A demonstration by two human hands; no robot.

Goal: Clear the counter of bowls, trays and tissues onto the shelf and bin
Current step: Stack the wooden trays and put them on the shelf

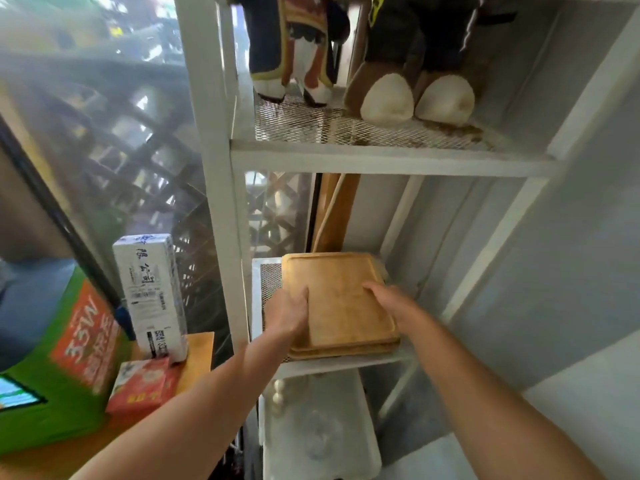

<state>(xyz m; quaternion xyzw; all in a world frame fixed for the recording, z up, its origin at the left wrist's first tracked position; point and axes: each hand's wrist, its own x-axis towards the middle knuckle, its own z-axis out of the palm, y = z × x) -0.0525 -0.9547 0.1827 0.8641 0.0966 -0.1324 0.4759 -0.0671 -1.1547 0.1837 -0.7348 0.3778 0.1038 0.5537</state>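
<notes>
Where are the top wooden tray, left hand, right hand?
top wooden tray [341, 303]: head view, bare centre of its face.
left hand [287, 315]: head view, back of hand.
right hand [389, 301]: head view, back of hand.

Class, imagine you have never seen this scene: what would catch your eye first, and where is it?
First, the two bare hands, left hand and right hand, resting on a stack of wooden trays on the middle level of a white mesh shelf. Next, the plush toys standing on the level above. To the left, a tall white box stands upright beside a red carton and a green box.
</notes>
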